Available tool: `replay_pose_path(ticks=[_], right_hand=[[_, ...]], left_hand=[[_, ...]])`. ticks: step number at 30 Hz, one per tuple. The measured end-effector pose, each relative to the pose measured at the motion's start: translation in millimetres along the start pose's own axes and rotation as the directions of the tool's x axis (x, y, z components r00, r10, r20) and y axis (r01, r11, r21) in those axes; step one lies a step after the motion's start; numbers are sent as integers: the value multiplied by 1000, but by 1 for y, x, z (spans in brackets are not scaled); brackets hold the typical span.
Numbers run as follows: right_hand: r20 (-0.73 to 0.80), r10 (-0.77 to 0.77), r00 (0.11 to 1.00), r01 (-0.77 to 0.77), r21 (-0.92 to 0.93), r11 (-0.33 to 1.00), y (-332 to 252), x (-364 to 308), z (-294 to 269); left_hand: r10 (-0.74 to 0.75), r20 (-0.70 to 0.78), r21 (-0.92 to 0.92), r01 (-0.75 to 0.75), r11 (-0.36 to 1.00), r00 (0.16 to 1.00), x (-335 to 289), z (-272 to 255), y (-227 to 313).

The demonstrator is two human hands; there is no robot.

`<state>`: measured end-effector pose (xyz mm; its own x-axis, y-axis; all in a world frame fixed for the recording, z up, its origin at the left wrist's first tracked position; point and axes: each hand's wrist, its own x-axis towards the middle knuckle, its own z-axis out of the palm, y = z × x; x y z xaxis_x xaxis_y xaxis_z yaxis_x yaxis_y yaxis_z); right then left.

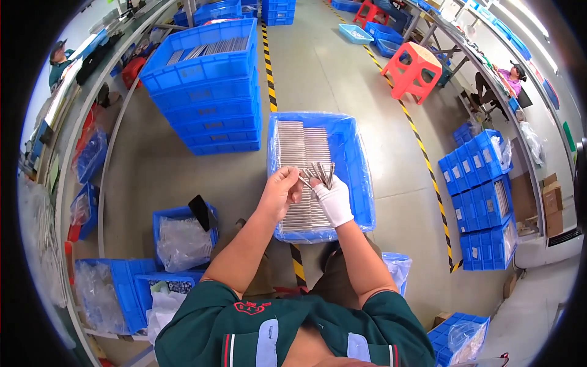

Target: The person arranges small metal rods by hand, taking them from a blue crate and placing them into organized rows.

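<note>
- White-gloved right grip [335, 200] closes round fanned, slim silver metal rods [322, 173].
- Bare left grip [284, 188] pinches together, apparently on one rod's end.
- Both are above a film-lined blue plastic crate [365, 183] holding rows of similar rods [290, 144].
- I'd say rods are being singled out; next calls for a steady bunch and clean pinch.

Bright, even overhead lighting, with a tube lamp [529, 18] glaring white at the upper right; soft shadow on the floor [156, 174] left of centre, pale sheen toward the top; metal rods [290, 147] glinting, fairly sharp, at centre; fisheye curvature, smeared detail and black vignetting at the rim
</note>
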<state>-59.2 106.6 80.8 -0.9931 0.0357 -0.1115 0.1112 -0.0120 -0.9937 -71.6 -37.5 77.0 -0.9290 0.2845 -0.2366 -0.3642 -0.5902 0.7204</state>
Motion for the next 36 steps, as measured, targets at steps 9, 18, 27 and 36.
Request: replay_pose_path(ticks=[9,18,27,36], right_hand=[[-47,-144,988,135,-163,977,5,-1,0],[-71,-240,968,212,-274,938,-8,-8,4],[-55,-180,982,160,-254,954,-11,-5,2],[-94,-213,973,197,-151,969,-8,-9,4]], left_hand=[[98,14,110,-99,989,995,-3,-6,0],[-178,282,-393,283,875,943,2,-21,-1],[-188,283,-328,279,902,941,0,-15,10],[-120,406,-479,322,816,906,-1,-11,-4]])
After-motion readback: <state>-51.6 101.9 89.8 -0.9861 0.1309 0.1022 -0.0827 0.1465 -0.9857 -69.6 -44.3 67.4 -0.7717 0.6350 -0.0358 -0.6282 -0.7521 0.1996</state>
